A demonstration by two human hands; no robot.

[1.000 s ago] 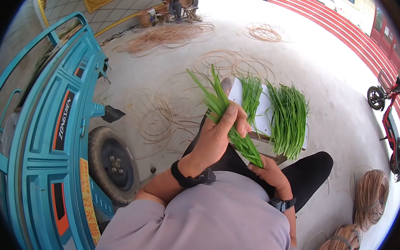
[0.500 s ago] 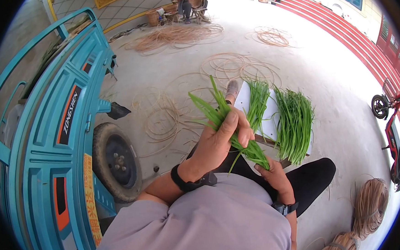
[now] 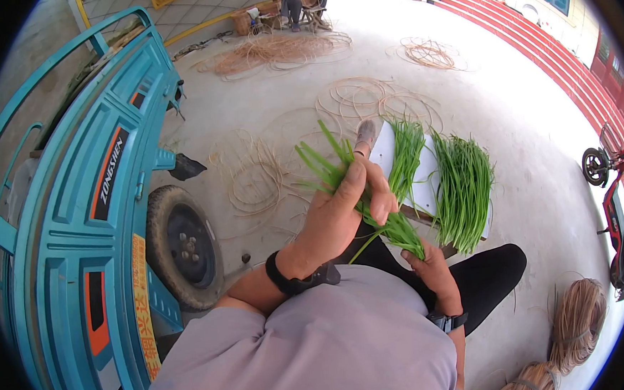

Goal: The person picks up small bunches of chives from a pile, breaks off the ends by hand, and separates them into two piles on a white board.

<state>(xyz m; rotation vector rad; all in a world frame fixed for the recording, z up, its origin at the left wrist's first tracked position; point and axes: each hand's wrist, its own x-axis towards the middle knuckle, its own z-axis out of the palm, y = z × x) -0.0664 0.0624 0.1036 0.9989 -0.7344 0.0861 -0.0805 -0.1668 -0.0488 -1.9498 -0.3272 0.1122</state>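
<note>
A bunch of green chives (image 3: pixel 398 234) stretches between my two hands over my lap. My left hand (image 3: pixel 338 211) is closed around its leafy end, with the leaf tips poking out past the thumb. Lower right, the fingers of my right hand (image 3: pixel 433 275) are wrapped around the other end. Just beyond, a white board (image 3: pixel 424 188) carries a smaller pile of chives (image 3: pixel 405 157) and a larger pile of chives (image 3: pixel 464 193), side by side.
A blue cargo tricycle (image 3: pixel 78 231) stands close at left. Loose cane coils (image 3: pixel 253 173) lie on the concrete ahead. Tied cane bundles (image 3: pixel 576 325) are at lower right. A seated person (image 3: pixel 293 7) is at the back. Red steps (image 3: pixel 524 46) and a red scooter (image 3: pixel 617 212) line the right.
Both hands keep hold of the chives and have barely shifted. The camera view has tilted slightly.
</note>
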